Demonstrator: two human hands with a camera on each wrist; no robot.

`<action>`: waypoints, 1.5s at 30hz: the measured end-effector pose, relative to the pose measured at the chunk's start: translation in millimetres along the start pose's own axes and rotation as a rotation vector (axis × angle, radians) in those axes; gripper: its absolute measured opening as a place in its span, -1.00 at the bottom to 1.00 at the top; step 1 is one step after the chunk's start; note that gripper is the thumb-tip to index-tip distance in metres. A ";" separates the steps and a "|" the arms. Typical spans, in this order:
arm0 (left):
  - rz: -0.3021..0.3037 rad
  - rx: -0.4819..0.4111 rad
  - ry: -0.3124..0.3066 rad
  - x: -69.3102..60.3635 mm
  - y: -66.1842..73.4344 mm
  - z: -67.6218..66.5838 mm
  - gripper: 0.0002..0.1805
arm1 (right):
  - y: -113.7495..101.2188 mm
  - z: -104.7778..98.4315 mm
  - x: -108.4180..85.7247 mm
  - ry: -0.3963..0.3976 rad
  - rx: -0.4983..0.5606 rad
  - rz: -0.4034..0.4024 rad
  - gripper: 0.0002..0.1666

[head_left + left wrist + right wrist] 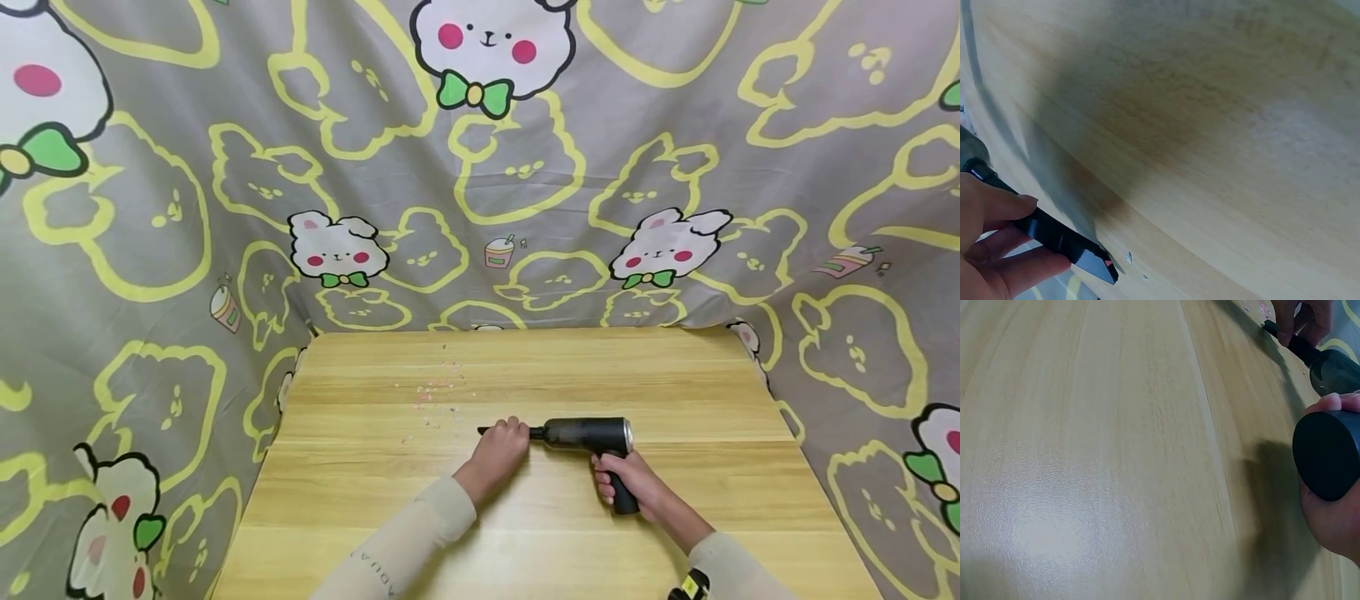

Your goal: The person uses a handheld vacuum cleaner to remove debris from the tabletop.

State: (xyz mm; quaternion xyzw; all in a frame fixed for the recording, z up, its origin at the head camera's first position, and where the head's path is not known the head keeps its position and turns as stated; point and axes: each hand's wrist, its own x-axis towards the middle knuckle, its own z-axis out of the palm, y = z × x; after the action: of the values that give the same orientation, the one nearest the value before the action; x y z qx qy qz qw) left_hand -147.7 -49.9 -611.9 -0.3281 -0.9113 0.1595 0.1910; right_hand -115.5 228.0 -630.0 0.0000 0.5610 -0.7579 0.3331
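A black handheld vacuum cleaner (pixel 581 432) is held level over the wooden table, its nozzle pointing left in the head view. My right hand (pixel 628 482) grips its handle, whose round black base (pixel 1325 456) faces the right wrist camera. At the nozzle, my left hand (pixel 501 450) pinches the flat black nozzle attachment (pixel 1060 239) between thumb and fingers. A small reddish bit shows at the attachment's slanted tip in the left wrist view. Small paper scraps (pixel 427 396) in pink, white and other colours lie scattered on the table, beyond and left of the nozzle.
The wood-grain table (pixel 360 500) stretches out under both hands. Grey curtains (pixel 540 183) with cartoon animals hang behind it and along both sides. A couple of scraps (pixel 1129 257) lie near the nozzle tip in the left wrist view.
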 end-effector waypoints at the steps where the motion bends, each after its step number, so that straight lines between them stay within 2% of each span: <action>1: 0.000 -0.001 -0.001 -0.9 0.4 -0.1 -0.92 | 0.0 0.5 -0.3 0.002 -0.004 0.003 -0.88; 13: 0.003 -0.023 0.012 -12.3 3.9 -6.2 -0.93 | 4.1 3.4 -4.4 0.000 -0.011 0.019 -0.83; 23: -0.006 -0.012 0.039 -20.9 6.0 -7.0 -0.92 | 10.4 9.1 -6.6 0.000 -0.004 0.017 -0.87; 33: 0.011 0.020 0.047 -31.4 -0.8 -7.2 -0.93 | 16.1 21.9 -2.3 0.015 0.007 0.026 -0.84; 45: -0.002 -0.061 0.044 -40.2 -12.9 -6.8 -0.93 | 23.7 37.2 5.5 0.055 0.015 -0.006 -0.92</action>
State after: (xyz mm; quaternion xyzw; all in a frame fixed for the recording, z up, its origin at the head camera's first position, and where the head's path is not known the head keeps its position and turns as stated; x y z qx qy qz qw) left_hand -122.9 -84.7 -610.4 -0.3362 -0.9116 0.1245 0.2010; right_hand -93.9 190.1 -638.4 0.0218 0.5641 -0.7629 0.3151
